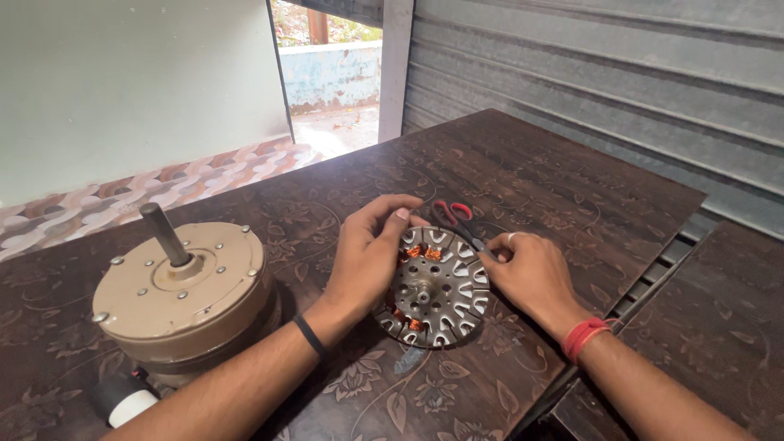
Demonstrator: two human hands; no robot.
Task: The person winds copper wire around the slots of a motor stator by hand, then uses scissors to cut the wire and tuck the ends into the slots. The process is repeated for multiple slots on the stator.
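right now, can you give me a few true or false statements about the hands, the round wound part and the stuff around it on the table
1. Both hands rest on the round stator. True: the left hand holds its left edge, the right hand its right edge.
2. The scissors have blue handles. False: the handles are red.
3. The beige motor housing sits to the left of the stator. True.
4. The housing's shaft lies flat on the table. False: it sticks up from the housing, slightly tilted.
5. The right wrist wears a black band. False: it wears a red band; the black one is on the left wrist.
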